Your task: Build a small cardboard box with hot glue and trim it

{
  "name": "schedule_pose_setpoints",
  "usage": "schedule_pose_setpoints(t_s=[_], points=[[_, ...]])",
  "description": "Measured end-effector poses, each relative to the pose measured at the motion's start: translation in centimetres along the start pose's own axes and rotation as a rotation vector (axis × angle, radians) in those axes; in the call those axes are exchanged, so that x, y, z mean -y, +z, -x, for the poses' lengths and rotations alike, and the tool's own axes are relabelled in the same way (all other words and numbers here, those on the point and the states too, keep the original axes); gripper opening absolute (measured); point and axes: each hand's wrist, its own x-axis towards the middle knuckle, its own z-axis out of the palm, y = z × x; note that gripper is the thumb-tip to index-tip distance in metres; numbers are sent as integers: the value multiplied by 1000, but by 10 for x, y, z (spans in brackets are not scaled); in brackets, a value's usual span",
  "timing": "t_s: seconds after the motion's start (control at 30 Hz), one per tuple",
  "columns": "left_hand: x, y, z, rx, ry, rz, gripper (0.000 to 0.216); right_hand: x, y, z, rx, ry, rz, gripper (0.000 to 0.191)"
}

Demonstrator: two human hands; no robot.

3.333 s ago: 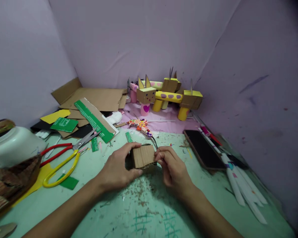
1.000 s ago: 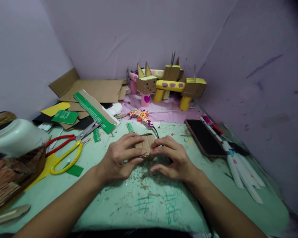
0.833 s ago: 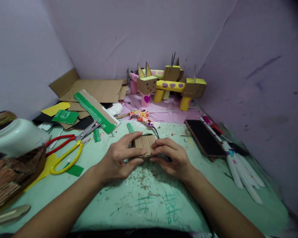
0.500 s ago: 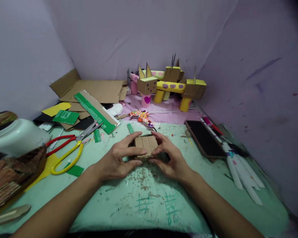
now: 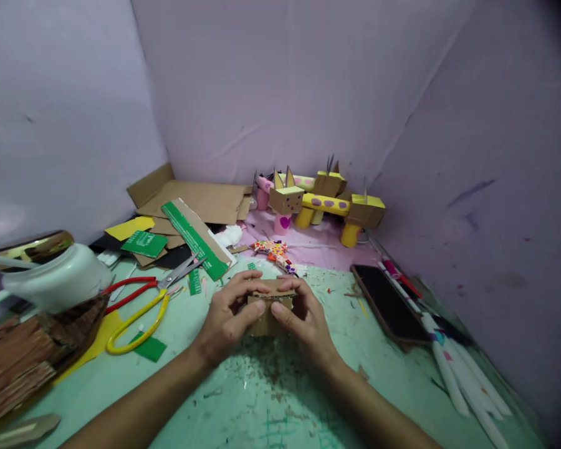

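Note:
Between both hands, just above the green table cover [image 5: 215, 386], is a small brown cardboard box [image 5: 267, 323]. My left hand [image 5: 229, 315] grips its left side, with the thumb on the front face and fingers over the top edge. Its right side is held by my right hand [image 5: 306, 318], thumb also on the front. The box's top flap shows a rough torn edge; its back is hidden. Beyond the hands lies a colourfully patterned glue gun [image 5: 273, 251].
Scissors [image 5: 161, 287] with red and yellow handles lie at left, near a white mug [image 5: 58, 280] and cardboard scraps [image 5: 201, 240]. A phone [image 5: 388, 305] and white glue sticks [image 5: 462, 368] are at right. Cardboard animals [image 5: 327, 202] stand at the back.
The box has been tipped so its front face now shows below the top. Both thumbs have moved up onto that face. The head view has tilted upward.

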Motion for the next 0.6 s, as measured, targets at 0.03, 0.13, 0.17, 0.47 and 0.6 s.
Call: schedule_pose_setpoints(t_s=[0.03, 0.13, 0.17, 0.47, 0.6], points=[[1, 2, 1, -2, -1, -21, 20, -2, 0, 0, -35, 3, -12, 30], [3, 8, 4, 12, -12, -81, 22, -6, -1, 3, -119, 17, -28, 29], [2, 9, 4, 27, -23, -93, 22, -5, -2, 4, -138, 18, -25, 27], [-6, 11, 1, 118, -114, -32, 21, 1, -5, 5, -110, -3, 46, 12], [-4, 11, 0, 85, -106, 10, 21, 1, -5, 4, -107, -7, 84, 12]])
